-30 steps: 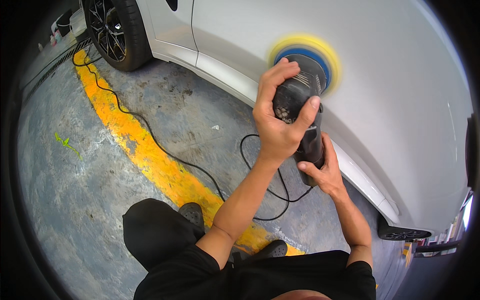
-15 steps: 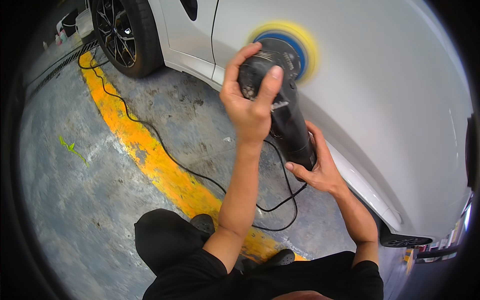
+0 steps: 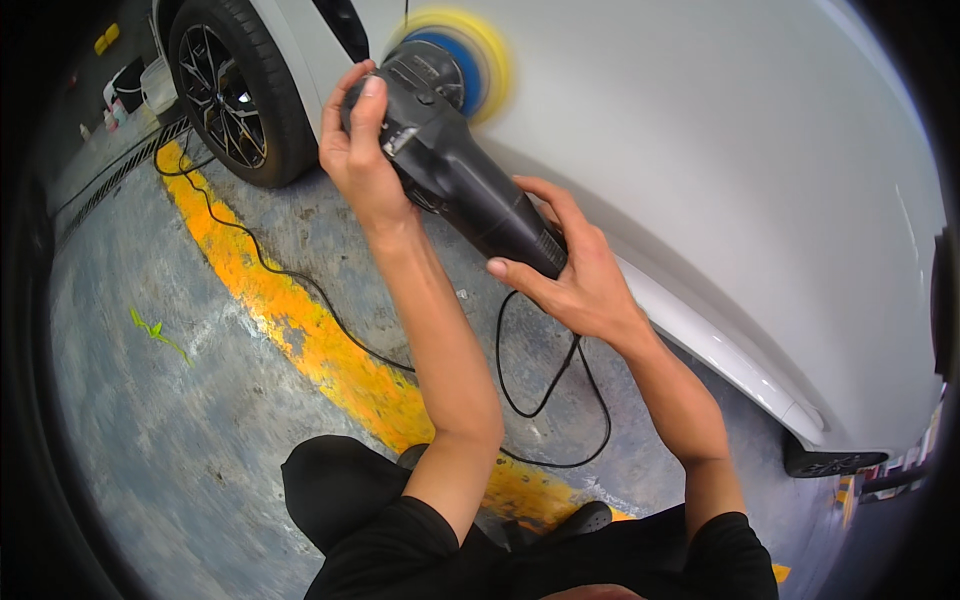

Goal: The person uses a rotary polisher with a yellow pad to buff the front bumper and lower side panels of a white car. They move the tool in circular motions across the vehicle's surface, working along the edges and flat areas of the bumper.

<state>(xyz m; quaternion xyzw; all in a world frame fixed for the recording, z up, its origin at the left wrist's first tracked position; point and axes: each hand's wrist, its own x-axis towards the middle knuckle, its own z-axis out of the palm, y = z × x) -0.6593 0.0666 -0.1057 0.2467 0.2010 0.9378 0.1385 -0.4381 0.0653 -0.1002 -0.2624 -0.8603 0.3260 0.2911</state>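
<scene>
A black car polisher (image 3: 468,185) lies slantwise between both hands, its head up and to the left. Its pad (image 3: 490,68), yellow with a blue backing, is smeared by motion and lies against the side of a white car (image 3: 680,130). Near the head end, my left hand (image 3: 365,165) is closed round the polisher, thumb and fingers over its top. My right hand (image 3: 580,265) grips the rear end of the body, thumb on the near side. From that rear end a black cord (image 3: 605,410) hangs down in a loop.
The cord runs along a worn yellow line (image 3: 300,325) on the grey floor (image 3: 150,420). A car wheel (image 3: 240,95) stands at the upper left, near a floor grate (image 3: 130,160) and a white bucket (image 3: 158,88). A green plant sprig (image 3: 157,330) lies at left.
Both hands have moved the polisher up and to the left along the car's side. Its body now tilts further over, and the cord loop has shifted. The grip of both hands stays.
</scene>
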